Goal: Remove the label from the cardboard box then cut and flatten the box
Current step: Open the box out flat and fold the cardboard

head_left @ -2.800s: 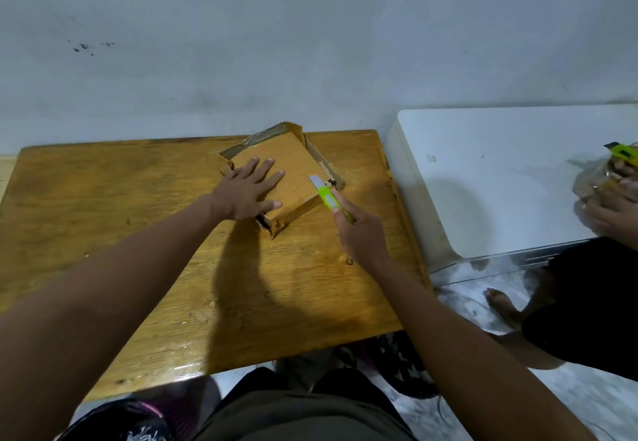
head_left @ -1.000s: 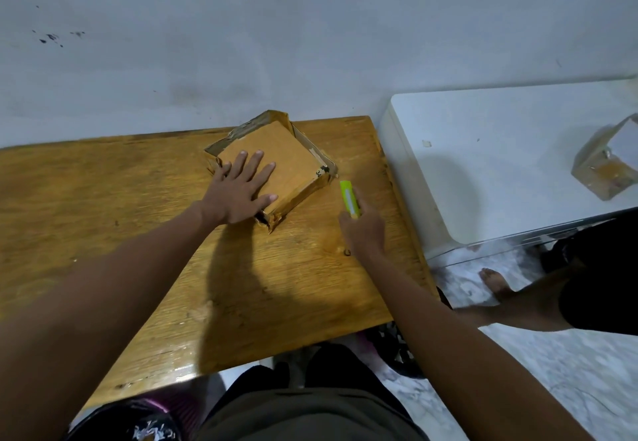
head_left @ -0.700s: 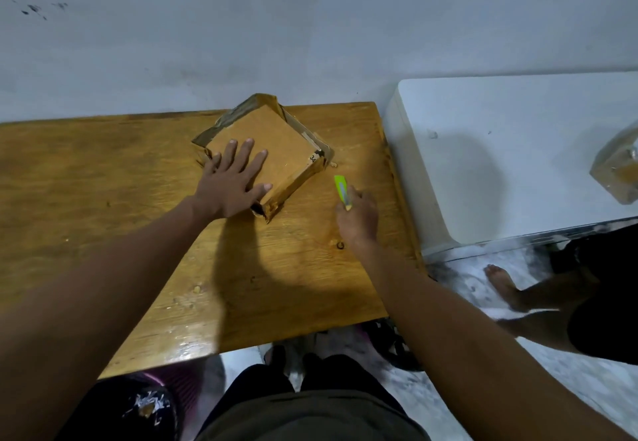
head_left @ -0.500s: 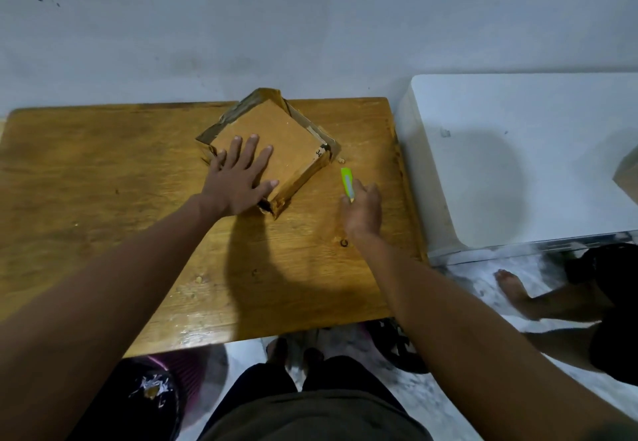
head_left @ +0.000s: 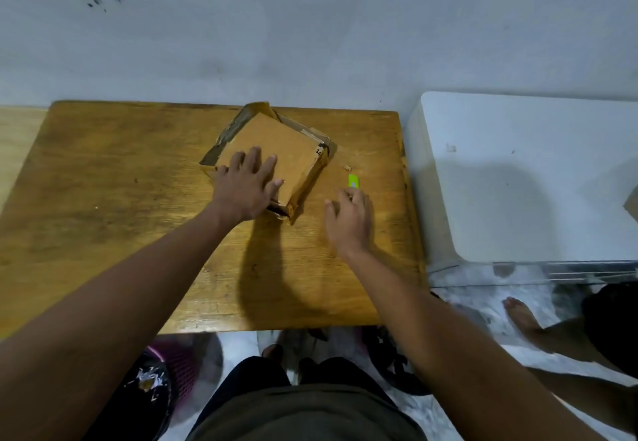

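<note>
A squashed brown cardboard box [head_left: 293, 154] lies diamond-wise at the back middle of the wooden table [head_left: 103, 181], its side walls splayed around the flat top panel. My left hand [head_left: 247, 185] presses flat on its near-left part with the fingers spread. A green utility knife [head_left: 354, 180] lies on the table just right of the box. Only its far end shows past my fingers. My right hand [head_left: 348, 219] hovers over the knife's near end, fingers loose and apart, not gripping it.
A white chest-like appliance [head_left: 518, 171] stands against the table's right edge. Another person's bare foot [head_left: 521, 316] is on the floor at the right. A bin with a black bag [head_left: 152, 382] sits under the table's front edge. A small cardboard crumb [head_left: 347, 167] lies near the knife.
My right hand drew the knife away from the box's right corner, laid it on the table and loosened its grip. My left hand stayed flat on the box.
</note>
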